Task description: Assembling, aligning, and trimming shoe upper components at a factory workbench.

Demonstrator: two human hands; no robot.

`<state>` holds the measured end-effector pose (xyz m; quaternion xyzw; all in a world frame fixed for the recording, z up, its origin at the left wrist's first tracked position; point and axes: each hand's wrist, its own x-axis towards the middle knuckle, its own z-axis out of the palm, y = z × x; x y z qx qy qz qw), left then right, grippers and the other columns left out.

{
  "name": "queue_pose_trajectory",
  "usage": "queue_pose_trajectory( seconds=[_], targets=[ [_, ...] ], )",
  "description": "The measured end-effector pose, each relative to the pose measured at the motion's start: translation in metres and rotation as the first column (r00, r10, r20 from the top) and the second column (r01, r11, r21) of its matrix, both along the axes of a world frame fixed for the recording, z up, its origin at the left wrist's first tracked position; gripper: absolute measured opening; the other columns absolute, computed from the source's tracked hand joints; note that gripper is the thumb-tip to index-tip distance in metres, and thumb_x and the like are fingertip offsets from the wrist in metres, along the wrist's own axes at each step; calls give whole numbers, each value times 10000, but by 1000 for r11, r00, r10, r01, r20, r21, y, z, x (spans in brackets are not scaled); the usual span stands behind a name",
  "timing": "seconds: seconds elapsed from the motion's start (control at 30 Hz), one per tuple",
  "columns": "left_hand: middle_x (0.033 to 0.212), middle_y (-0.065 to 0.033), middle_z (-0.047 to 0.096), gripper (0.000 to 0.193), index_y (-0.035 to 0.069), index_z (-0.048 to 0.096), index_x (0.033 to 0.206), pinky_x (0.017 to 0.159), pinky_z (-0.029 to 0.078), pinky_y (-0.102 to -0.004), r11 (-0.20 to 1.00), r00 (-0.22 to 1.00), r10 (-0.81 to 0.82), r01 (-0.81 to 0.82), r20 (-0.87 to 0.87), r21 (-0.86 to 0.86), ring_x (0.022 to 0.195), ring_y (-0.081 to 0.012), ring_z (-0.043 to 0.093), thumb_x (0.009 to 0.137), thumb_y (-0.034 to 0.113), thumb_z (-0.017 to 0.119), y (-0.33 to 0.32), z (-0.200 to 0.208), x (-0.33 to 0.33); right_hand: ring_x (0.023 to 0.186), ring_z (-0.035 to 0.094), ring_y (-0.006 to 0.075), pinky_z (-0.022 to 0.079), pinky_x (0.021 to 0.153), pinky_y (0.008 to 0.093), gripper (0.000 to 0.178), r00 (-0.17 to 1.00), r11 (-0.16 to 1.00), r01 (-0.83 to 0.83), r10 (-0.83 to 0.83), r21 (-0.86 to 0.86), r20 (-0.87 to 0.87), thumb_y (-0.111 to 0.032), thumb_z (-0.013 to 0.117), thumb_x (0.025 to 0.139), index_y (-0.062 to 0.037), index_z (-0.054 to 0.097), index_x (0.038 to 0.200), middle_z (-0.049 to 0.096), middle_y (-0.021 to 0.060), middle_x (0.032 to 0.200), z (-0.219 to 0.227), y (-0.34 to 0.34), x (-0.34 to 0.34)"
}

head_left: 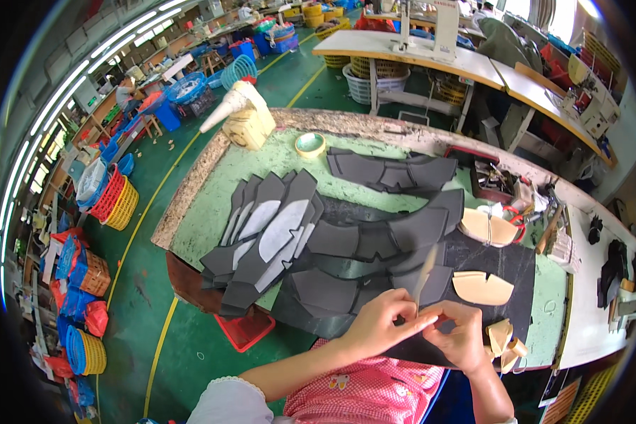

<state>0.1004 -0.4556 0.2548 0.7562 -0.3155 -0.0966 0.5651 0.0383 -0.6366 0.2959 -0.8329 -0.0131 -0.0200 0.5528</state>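
A thin beige curved piece (425,274) stands up nearly edge-on from the fingers of my left hand (389,319), which pinches its lower end. Close beside it, my right hand (459,336) has thumb and fingers drawn together; what they pinch is hidden. Just beyond the hands, a similar beige piece (483,288) lies flat on a black mat (519,265). A tied stack of beige pieces (487,227) sits farther back. Dark grey shaped panels (385,237) lie in rows across the mat, and a fanned pile of grey panels with pale patches (279,230) is at the left.
Curled beige strips (503,345) lie right of my right hand. Along the bench's back stand a roll of tape (310,145) and a cone on a yellow block (251,127). Red-handled scissors (519,225) and a tool box (492,180) are at the right. A red tray (246,331) sits below the left edge.
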Motion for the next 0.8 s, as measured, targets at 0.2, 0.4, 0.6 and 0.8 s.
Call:
queue_pose_trajectory(
  seconds=[0.2,0.4,0.6,0.8],
  targets=[
    [1059,-85,656,337,21,504,1177,818,515,-263,868,477,-447,25,-757,-496,952,-156,658,863,62,620,23,9,15,1108,610,223,447,1013,352,255,936,164,269,189,949,-298,-218,430,942,-25,564,1043,645,130,1182,-25,-4,1],
    [1208,-238,679,692,-16,431,1358,950,500,-312,947,299,-298,212,-907,-241,1073,-229,680,675,51,519,89,6,32,963,628,218,494,837,338,265,644,989,-107,-12,-106,-765,-167,616,891,-62,572,1131,674,127,946,1,-67,-22],
    [1581,-263,308,858,-12,277,1534,904,578,-504,837,155,-538,-21,-829,-547,1276,-447,543,735,202,505,72,-9,25,1066,636,279,514,906,368,511,974,876,-147,210,-460,88,-35,829,711,-73,637,1182,634,130,1190,-11,-20,-6],
    [1127,-230,685,906,-60,522,1326,662,607,-388,982,530,-99,-86,-842,-170,942,-330,716,968,724,243,82,-2,50,626,619,71,511,582,233,188,953,978,10,53,208,-298,-95,714,929,43,612,1007,657,54,743,-39,9,47]
  ],
)
